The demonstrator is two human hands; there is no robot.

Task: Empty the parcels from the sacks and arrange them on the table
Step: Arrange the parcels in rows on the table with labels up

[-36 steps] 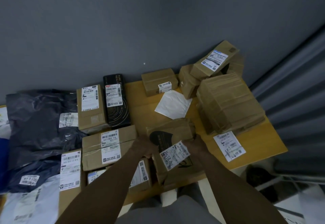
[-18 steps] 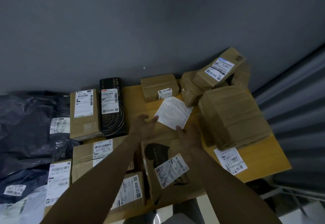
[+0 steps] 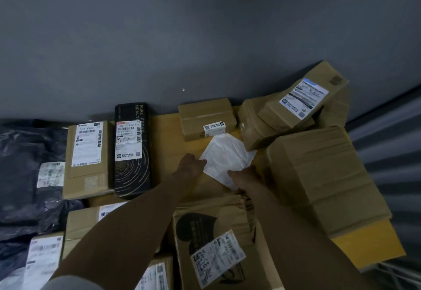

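**Picking up the flat white packet**

Left hand (image 3: 191, 164) pinches the white packet's (image 3: 227, 156) left corner; right hand (image 3: 245, 177) grips its near edge. Packet lies flat on the table (image 3: 166, 135) between boxes. Best lift both edges together and keep it level, clear of the big taped box (image 3: 323, 171).

Both hands off the brown paper parcel (image 3: 218, 244) (now lying flat), reaching the white envelope (image 3: 227, 157), fingers touching its edges.
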